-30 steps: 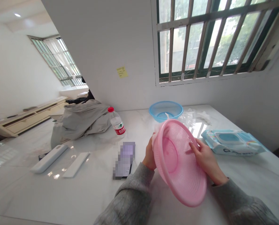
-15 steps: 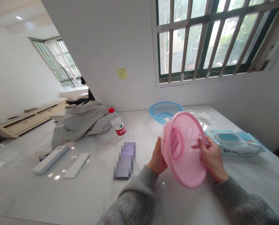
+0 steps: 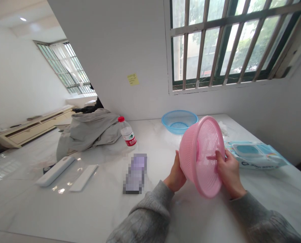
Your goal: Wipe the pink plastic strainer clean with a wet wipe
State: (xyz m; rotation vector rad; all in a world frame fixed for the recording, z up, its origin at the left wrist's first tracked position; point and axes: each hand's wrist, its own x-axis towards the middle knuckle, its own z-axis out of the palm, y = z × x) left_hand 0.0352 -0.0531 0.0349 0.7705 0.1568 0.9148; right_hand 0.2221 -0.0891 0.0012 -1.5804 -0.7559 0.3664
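Observation:
A pink mesh colander is held tilted on its side above the table, its open mouth facing right. My right hand grips the rim, thumb over the inside edge and fingers behind. Against the outer base, my left hand holds the colander from the left; its thumb shows, while most fingers are hidden behind the mesh. Beyond the colander stands a blue mesh basket near the wall.
A wipes pack lies right, with crumpled white tissue behind it. Leftward are a red-capped bottle, a blurred purple phone-like object, two white flat objects, a long one and a shorter one, and grey cloth.
The colander has turned, so more of its outer side shows. My left hand has shifted slightly right and down. White material seen earlier at the colander's outer side is out of sight.

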